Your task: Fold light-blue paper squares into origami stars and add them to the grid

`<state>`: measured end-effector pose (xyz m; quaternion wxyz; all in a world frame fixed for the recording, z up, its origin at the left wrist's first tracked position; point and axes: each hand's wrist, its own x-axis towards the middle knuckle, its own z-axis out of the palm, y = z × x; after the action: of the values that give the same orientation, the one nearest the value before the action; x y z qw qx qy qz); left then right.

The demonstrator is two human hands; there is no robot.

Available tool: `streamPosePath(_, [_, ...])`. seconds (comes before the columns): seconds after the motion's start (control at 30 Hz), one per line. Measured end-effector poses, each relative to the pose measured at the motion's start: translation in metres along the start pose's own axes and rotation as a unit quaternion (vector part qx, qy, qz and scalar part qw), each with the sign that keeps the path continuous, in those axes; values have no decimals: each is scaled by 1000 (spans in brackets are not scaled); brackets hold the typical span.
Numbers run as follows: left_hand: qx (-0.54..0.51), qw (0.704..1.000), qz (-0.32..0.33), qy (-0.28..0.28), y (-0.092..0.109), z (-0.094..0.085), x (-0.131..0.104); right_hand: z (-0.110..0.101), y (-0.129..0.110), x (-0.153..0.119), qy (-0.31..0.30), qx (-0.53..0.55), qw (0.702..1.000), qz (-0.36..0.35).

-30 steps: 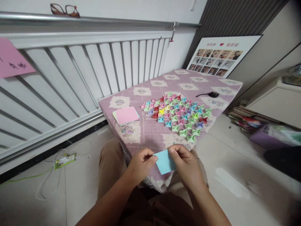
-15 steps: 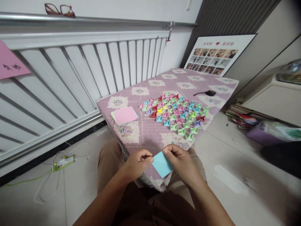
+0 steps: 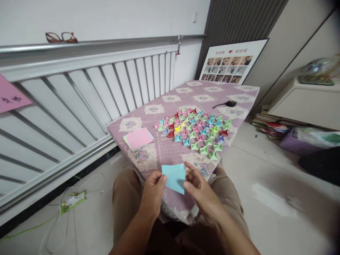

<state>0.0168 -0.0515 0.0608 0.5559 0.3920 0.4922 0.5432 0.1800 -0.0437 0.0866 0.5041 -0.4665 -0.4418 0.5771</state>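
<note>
A light blue sheet of folding paper (image 3: 174,179) is up in front of me above the table's near corner, with a slight offset of layers along its top edge. My left hand (image 3: 155,191) pinches its left edge between thumb and fingers. At the right edge, my right hand (image 3: 198,182) has its fingers apart, the thumb close to the paper; whether it touches is unclear. Beyond my hands, several rows of small folded paper pieces (image 3: 195,132) in green, pink, blue, red and yellow lie on the table. A stack of paper sheets (image 3: 139,139), pink on top, rests at the left.
A floral purple cloth covers the table (image 3: 164,152). Farther back lies a small black object with a cord (image 3: 230,103). A white radiator (image 3: 106,88) runs along the left, with glasses (image 3: 61,37) on the pipe above. A photo board (image 3: 233,62) leans behind the table.
The blue paper has turned, its top edge now nearly level. My right hand has loosened its pinch and spread its fingers, while my left keeps hold. The camera view has shifted slightly.
</note>
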Motion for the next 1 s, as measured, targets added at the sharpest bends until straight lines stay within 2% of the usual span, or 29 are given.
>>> streamPosePath(0.1, [-38, 999, 6, 24, -11, 8, -4, 16, 9, -8, -39, 19, 999, 15])
streamPosePath(0.23, [-63, 997, -4, 38, -14, 14, -10, 28, 16, -10, -2, 4, 999, 38])
streamPosePath(0.4, [-130, 991, -35, -1, -7, 15, -14, 21, 14, -5, 8, -14, 1000, 23])
streamPosePath(0.63, [-24, 997, -55, -56, -8, 9, -13, 11, 7, -3, -1, -99, 995, -14])
streamPosePath(0.73, [-50, 996, -70, -34, -8, 14, -13, 14, 7, -3, 0, -53, 998, -23])
streamPosePath(0.9, [-200, 975, -100, -2, -5, 23, -14, 25, 18, -6, 12, 85, 996, -31])
streamPosePath(1.0, [-253, 959, -131, 0, -7, 26, -14, 30, 21, -9, 23, 93, 995, -25])
